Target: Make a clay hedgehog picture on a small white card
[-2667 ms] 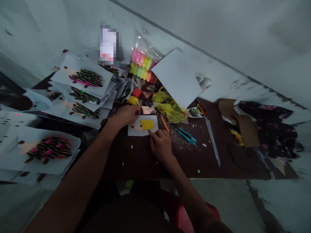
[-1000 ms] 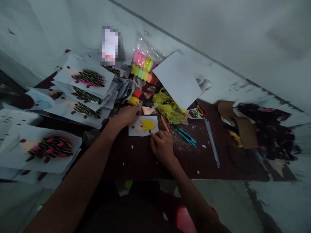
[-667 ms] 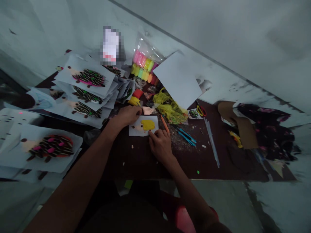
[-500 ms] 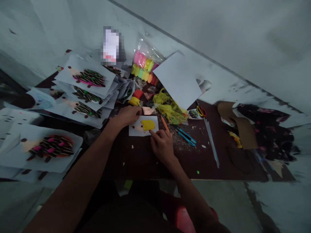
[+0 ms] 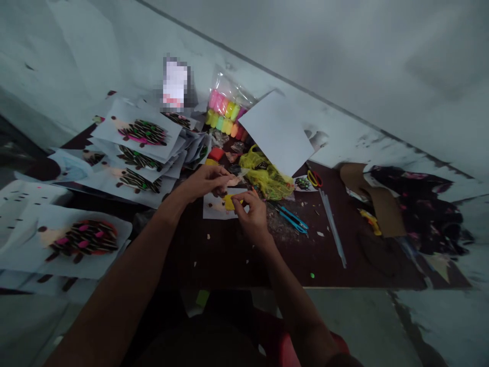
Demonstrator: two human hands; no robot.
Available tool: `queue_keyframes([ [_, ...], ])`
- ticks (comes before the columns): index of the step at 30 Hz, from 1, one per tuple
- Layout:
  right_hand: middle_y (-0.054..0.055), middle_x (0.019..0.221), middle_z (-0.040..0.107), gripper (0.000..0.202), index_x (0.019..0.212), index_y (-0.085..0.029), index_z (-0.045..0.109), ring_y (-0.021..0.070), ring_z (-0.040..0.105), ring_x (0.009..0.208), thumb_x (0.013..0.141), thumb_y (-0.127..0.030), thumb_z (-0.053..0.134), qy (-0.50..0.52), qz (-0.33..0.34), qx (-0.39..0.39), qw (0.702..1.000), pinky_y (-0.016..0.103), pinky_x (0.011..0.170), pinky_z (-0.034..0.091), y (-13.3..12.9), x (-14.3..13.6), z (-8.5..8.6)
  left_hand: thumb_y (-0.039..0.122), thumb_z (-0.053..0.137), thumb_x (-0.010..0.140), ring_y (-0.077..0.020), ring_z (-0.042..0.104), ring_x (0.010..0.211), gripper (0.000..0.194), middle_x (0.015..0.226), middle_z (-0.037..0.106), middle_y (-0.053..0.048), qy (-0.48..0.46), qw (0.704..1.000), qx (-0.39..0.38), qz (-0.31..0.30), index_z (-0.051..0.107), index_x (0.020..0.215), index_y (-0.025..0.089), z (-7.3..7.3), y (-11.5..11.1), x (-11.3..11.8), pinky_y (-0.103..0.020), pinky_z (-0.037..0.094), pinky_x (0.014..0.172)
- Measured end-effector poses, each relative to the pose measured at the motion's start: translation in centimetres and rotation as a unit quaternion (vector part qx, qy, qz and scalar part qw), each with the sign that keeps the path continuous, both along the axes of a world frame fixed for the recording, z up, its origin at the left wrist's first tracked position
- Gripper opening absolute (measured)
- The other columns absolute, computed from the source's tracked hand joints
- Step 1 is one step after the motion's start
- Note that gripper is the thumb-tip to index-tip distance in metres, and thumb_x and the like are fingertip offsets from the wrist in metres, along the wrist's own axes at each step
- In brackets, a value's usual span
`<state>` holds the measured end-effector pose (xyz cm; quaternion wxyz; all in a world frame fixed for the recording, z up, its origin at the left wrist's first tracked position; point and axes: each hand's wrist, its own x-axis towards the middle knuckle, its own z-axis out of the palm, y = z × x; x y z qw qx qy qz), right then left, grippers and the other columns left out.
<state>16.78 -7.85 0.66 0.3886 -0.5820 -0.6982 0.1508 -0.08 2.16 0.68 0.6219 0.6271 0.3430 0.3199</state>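
Note:
A small white card (image 5: pixel 208 211) lies flat on the dark table, with a hedgehog-like figure whose body is a yellow clay patch (image 5: pixel 229 202). My left hand (image 5: pixel 202 184) hovers over the card's upper left edge, thumb and fingers drawn together. Its fingertips are beside a lump of peach clay (image 5: pixel 234 179); whether they grip anything is unclear. Over the right part of the card, my right hand (image 5: pixel 252 214) has thumb and forefinger closed in a pinch by the yellow patch. Anything held there is too small to make out.
Stacked hedgehog pictures (image 5: pixel 141 135) fill the left side. Behind the card are a bag of coloured clay (image 5: pixel 225 112), a yellow plastic bag (image 5: pixel 267 176) and a white sheet (image 5: pixel 277 132). Blue snips (image 5: pixel 292 219), scissors (image 5: pixel 315 178) and clear sticks (image 5: pixel 333 227) lie rightward.
My left hand has lifted off the card's left edge and moved towards the peach clay. My right hand's pointing finger has left the patch's lower edge and now pinches against the thumb.

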Motion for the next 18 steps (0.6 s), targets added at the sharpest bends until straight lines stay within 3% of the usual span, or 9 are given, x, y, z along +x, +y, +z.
queue_keyframes([
  [4,0.004,0.088,0.072,0.014,0.089,-0.021,0.071,0.0162,0.063,0.077,0.091,-0.031,0.06,0.013,-0.023,0.026,0.999,0.03,0.076,0.051,0.4,-0.4,0.0,0.037,0.07,0.081,-0.0106,0.061,0.057,0.028,0.066,0.063,0.002,-0.039,0.999,-0.023,-0.019,0.064,0.099,0.015,-0.3,-0.2,0.0,-0.023,0.049,0.058],
  [9,0.005,0.087,0.072,0.012,0.088,-0.021,0.07,0.0174,0.064,0.079,0.091,-0.029,0.062,-0.036,-0.023,0.045,0.998,0.031,0.078,0.052,0.5,-0.4,0.0,0.033,0.078,0.077,-0.0089,0.059,0.055,0.029,0.064,0.063,0.002,-0.052,0.997,-0.048,-0.038,0.064,0.093,0.013,-0.3,-0.3,0.4,-0.021,0.048,0.055],
  [18,0.004,0.086,0.074,0.015,0.086,-0.021,0.072,0.0178,0.066,0.077,0.09,-0.023,0.058,-0.102,-0.037,-0.002,0.994,0.03,0.075,0.051,1.0,-0.2,-0.2,0.033,0.077,0.071,-0.0132,0.064,0.062,0.036,0.069,0.068,0.0,-0.057,0.997,-0.006,-0.058,0.065,0.099,0.014,-1.3,0.0,0.4,-0.023,0.047,0.059],
])
